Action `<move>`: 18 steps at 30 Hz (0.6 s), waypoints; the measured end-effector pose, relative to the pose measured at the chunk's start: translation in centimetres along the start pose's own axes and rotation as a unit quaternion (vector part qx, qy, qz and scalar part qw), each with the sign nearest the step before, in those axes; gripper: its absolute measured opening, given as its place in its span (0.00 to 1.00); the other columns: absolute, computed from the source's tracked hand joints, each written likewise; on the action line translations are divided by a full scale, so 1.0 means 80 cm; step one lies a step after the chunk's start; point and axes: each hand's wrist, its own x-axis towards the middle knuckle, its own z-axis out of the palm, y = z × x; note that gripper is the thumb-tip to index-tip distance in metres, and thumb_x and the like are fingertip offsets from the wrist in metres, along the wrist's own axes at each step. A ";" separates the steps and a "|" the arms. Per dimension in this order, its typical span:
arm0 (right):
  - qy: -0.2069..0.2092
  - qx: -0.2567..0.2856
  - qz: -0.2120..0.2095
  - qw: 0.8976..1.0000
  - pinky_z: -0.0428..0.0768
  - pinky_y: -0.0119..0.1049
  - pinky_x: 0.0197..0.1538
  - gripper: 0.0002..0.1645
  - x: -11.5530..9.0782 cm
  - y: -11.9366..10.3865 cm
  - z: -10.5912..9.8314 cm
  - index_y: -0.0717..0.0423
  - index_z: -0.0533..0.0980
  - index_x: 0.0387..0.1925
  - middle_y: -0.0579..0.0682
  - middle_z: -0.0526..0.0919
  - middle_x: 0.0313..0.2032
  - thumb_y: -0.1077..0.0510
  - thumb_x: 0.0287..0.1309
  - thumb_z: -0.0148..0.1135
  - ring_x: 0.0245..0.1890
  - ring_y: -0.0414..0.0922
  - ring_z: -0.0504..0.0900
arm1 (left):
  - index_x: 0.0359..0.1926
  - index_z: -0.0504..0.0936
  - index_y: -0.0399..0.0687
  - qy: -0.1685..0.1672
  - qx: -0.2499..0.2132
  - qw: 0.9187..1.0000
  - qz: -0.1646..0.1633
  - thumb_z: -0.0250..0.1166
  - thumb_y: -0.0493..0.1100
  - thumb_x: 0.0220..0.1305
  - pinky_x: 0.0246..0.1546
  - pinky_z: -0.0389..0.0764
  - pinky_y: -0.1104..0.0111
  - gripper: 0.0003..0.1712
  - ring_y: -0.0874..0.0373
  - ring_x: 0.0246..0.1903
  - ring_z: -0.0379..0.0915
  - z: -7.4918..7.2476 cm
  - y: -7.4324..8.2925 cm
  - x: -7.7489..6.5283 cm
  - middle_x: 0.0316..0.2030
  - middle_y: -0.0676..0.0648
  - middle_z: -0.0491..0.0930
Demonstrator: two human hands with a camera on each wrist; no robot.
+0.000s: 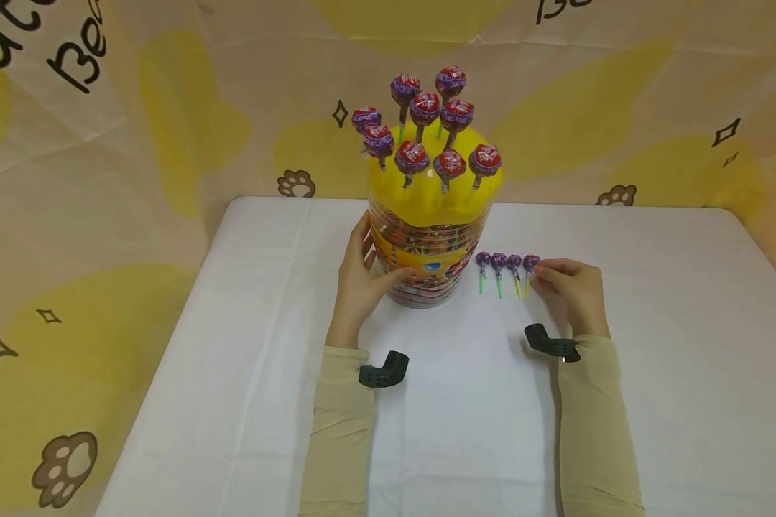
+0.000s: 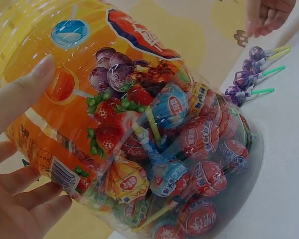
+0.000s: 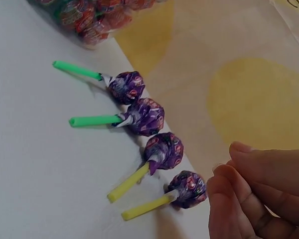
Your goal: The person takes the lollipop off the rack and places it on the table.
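Note:
A big clear candy jar [image 1: 420, 262] with a yellow lid [image 1: 420, 205] stands on the table. My left hand [image 1: 360, 280] holds its left side, thumb across the front of the label and fingers round the side. Wrapped lollipops [image 2: 174, 107] fill the jar, and several red-and-purple ones [image 1: 412, 159] stand upright in the lid. To the jar's right, several purple lollipops [image 3: 148, 117] lie in a row, with green or yellow sticks. My right hand [image 1: 572, 287] is beside the rightmost lollipop [image 3: 188, 189], thumb and forefinger tips close together, fingers loosely bent, no object visible between them.
A white cloth covers the table [image 1: 465, 416]. Behind and to the left hangs a yellow-patterned fabric backdrop [image 1: 556, 108] with paw prints. Dark wrist cameras [image 1: 384, 370] are strapped at both sleeve cuffs.

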 end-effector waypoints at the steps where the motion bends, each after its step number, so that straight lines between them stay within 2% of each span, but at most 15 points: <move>1: 0.000 0.030 -0.005 1.000 0.81 0.21 0.37 0.07 -0.001 -0.002 0.001 0.67 0.81 0.37 0.39 0.82 0.27 0.67 0.55 0.64 0.28 0.34 0.81 | 0.73 0.49 0.51 0.001 0.000 1.000 -0.001 0.73 0.40 0.52 0.67 0.59 0.64 0.54 0.51 0.68 0.52 0.000 0.000 0.000 0.71 0.49 0.52; 3: 0.001 0.085 -0.016 0.996 0.82 0.23 0.36 0.04 -0.003 -0.008 0.003 0.64 0.82 0.33 0.43 0.83 0.28 0.69 0.55 0.64 0.28 0.36 0.82 | 0.73 0.49 0.51 -0.001 0.001 1.000 0.000 0.73 0.40 0.52 0.67 0.59 0.63 0.54 0.50 0.68 0.52 0.000 0.000 0.000 0.71 0.49 0.52; 6: 0.004 0.135 -0.043 0.990 0.82 0.24 0.37 0.04 -0.009 -0.019 0.006 0.64 0.83 0.32 0.46 0.84 0.28 0.69 0.54 0.64 0.28 0.38 0.83 | 0.73 0.49 0.51 -0.002 0.004 1.000 0.000 0.72 0.41 0.52 0.67 0.59 0.63 0.54 0.50 0.68 0.52 0.000 0.000 0.000 0.71 0.49 0.51; 13: 0.022 0.171 -0.107 0.979 0.83 0.27 0.39 0.07 -0.027 -0.051 0.013 0.67 0.83 0.35 0.49 0.85 0.28 0.68 0.52 0.67 0.29 0.41 0.84 | 0.73 0.49 0.52 -0.003 0.004 1.000 0.004 0.73 0.42 0.51 0.67 0.60 0.63 0.55 0.50 0.68 0.52 -0.002 0.000 -0.001 0.71 0.50 0.52; 18: 0.024 0.208 -0.147 0.967 0.83 0.28 0.39 0.08 -0.041 -0.076 0.019 0.69 0.83 0.36 0.52 0.85 0.29 0.71 0.51 0.66 0.28 0.42 0.84 | 0.73 0.49 0.52 -0.001 0.001 1.000 0.006 0.73 0.42 0.51 0.67 0.60 0.63 0.55 0.50 0.68 0.53 0.000 -0.002 0.000 0.71 0.49 0.52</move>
